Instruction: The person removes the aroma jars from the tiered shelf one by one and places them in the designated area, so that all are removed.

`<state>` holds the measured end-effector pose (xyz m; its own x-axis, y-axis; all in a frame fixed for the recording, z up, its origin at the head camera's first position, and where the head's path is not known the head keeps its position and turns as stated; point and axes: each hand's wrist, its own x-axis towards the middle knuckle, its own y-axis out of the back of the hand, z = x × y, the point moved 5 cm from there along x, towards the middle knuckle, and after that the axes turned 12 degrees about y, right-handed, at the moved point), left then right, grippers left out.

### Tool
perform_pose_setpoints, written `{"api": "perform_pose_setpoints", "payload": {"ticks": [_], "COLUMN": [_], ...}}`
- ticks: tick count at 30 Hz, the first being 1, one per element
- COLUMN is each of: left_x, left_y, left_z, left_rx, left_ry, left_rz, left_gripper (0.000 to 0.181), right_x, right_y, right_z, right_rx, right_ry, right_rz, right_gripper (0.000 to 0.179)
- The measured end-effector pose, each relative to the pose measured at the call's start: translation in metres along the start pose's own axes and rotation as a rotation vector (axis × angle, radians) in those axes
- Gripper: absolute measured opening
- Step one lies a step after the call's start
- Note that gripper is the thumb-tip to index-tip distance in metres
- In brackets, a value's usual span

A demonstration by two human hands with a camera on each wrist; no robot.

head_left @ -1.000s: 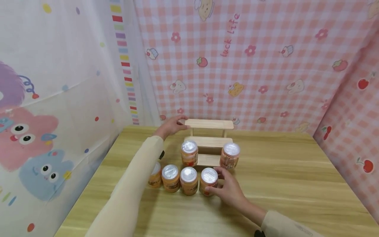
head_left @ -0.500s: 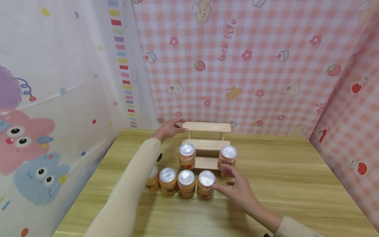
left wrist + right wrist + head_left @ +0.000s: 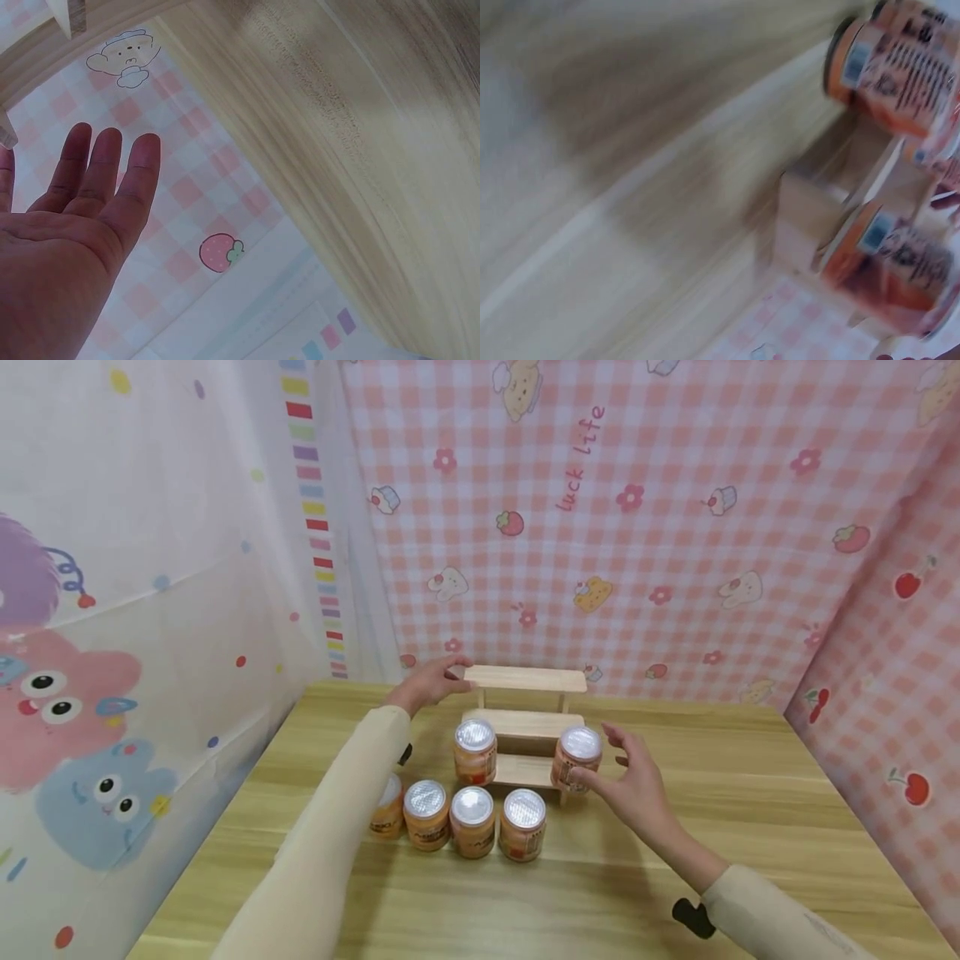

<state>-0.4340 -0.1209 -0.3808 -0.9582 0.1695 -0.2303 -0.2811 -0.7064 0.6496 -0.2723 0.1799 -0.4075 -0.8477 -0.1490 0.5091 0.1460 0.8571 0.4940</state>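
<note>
My left hand (image 3: 432,683) is at the left end of the top board of a small stepped wooden shelf (image 3: 525,677), thumb and index finger pinching that end. In the left wrist view its other fingers (image 3: 105,161) extend loosely, off the wood. An orange can with a silvery lid (image 3: 577,758) stands at the right end of the lowest step. Around that can, my right hand (image 3: 637,785) is spread, thumb over its front and the other fingers beyond its right side. A second such can (image 3: 475,752) stands at the step's left end.
Several similar cans stand in a row on the wooden table (image 3: 720,827) before the shelf, the rightmost can (image 3: 522,827) below the step's middle. My left sleeve partly covers the leftmost can (image 3: 387,810). A pink checked cloth (image 3: 660,543) hangs behind.
My right hand has let go of the rightmost can of the front row and moved up and right to the can on the step. My left hand has stayed at the shelf.
</note>
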Motion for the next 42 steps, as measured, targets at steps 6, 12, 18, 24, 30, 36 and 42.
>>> {"api": "perform_pose_setpoints", "payload": {"ticks": [6, 12, 18, 24, 30, 36, 42], "left_x": [0.0, 0.0, 0.001, 0.004, 0.002, 0.0, 0.002], "left_y": [-0.002, 0.0, 0.0, -0.001, 0.0, 0.0, 0.0], "left_z": [0.001, -0.001, -0.001, -0.001, -0.001, 0.0, -0.002], "left_rx": [-0.01, -0.018, -0.014, -0.03, -0.02, -0.024, -0.034], "left_ry": [0.002, 0.007, 0.01, 0.012, 0.012, 0.01, 0.02], "left_rz": [-0.008, -0.001, -0.003, -0.011, -0.014, -0.014, -0.016], "left_gripper": [0.048, 0.048, 0.049, 0.049, 0.049, 0.048, 0.048], "right_x": [0.008, 0.01, 0.012, 0.012, 0.007, -0.001, -0.011], "right_y": [-0.005, -0.014, -0.02, -0.019, -0.014, -0.011, -0.011], "right_z": [0.018, 0.029, 0.035, 0.035, 0.031, 0.03, 0.028], "right_rx": [0.033, 0.062, 0.07, 0.083, 0.075, 0.12, 0.148], "right_ry": [-0.047, -0.07, -0.065, -0.082, -0.099, -0.099, -0.101], "right_rz": [-0.035, -0.067, -0.071, -0.066, -0.072, -0.079, -0.08], "right_gripper": [0.086, 0.092, 0.087, 0.079, 0.076, 0.074, 0.074]}}
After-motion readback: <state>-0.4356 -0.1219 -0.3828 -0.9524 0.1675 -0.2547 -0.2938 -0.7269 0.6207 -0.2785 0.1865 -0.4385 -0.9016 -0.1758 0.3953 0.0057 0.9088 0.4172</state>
